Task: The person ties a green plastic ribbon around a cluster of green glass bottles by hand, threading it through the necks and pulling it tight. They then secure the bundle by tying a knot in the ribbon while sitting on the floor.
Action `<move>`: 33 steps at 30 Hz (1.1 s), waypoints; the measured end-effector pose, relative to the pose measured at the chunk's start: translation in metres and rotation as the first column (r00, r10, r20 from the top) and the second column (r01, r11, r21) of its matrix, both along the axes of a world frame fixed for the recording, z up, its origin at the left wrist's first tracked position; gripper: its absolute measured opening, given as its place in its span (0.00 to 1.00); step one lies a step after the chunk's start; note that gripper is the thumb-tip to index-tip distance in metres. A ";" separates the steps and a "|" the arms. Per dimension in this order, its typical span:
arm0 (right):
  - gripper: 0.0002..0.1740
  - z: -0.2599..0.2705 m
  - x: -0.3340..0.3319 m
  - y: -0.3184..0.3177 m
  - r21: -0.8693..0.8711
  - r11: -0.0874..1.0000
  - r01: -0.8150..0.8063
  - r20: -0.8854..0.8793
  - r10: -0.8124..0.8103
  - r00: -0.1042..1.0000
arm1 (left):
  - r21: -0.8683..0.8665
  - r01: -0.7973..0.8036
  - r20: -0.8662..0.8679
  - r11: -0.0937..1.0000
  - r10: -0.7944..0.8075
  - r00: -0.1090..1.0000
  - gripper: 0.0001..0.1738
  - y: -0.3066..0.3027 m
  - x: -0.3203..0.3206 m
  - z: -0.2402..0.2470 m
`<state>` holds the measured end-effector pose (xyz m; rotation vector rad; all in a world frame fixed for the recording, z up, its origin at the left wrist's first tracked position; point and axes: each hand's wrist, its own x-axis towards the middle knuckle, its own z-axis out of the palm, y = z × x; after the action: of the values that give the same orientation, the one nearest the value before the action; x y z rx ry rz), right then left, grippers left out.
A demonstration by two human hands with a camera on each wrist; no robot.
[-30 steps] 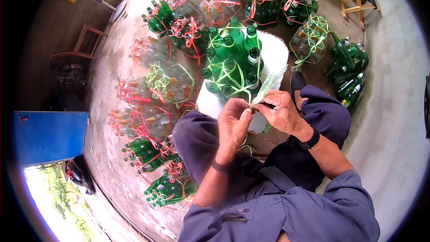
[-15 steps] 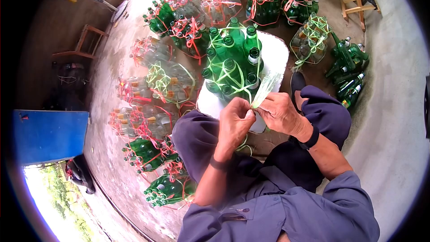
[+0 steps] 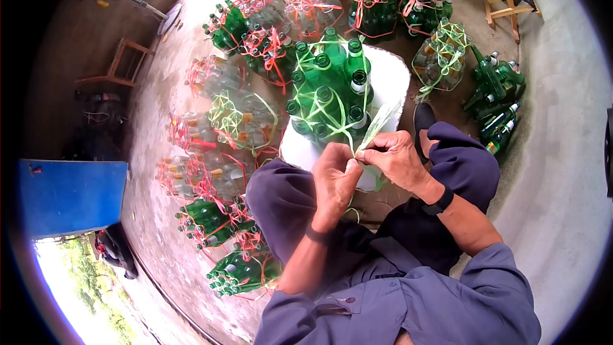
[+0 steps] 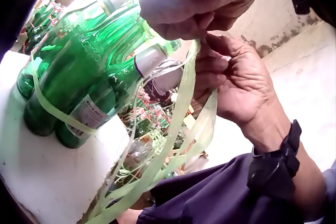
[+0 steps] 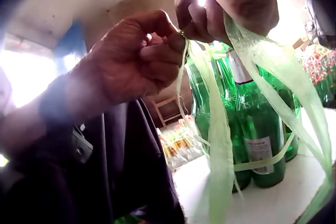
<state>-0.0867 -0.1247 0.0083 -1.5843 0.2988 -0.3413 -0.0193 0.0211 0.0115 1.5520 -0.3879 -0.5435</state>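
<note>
A cluster of green glass bottles (image 3: 325, 67) stands upright on a white slab (image 3: 393, 80), laced around the necks with pale green plastic strapping. In the right wrist view, a band of the strapping (image 5: 218, 134) also circles the bottles low down. Just in front of the cluster, my left hand (image 3: 335, 182) pinches the strap between thumb and fingers. My right hand (image 3: 401, 161) pinches it right beside, fingertips meeting the left ones. A loose flat strap end (image 3: 383, 121) rises above the right hand. Long strap tails (image 4: 178, 124) hang below the hands in the left wrist view.
Bundles of clear and green bottles tied with red strapping (image 3: 211, 176) fill the floor to the left and behind. A green-strapped bundle (image 3: 442, 57) and loose green bottles (image 3: 495, 96) lie to the right. A wooden folding stool (image 3: 511, 3) stands by the wall.
The hands stay together at the strap with small finger shifts. The right fingers, folded over the strap half a second ago, now pinch it at the tips; its loose end looks narrower.
</note>
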 end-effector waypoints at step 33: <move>0.07 -0.014 0.004 0.002 -0.311 0.951 0.001 0.022 0.007 1.000 | -0.332 -0.155 -0.453 0.930 -0.013 0.891 0.05 -0.003 0.009 -0.009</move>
<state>-0.0824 -0.1227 -0.0060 -1.8889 0.2324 -0.4193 -0.0101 0.0184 0.0029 1.0386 -0.0634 -0.7098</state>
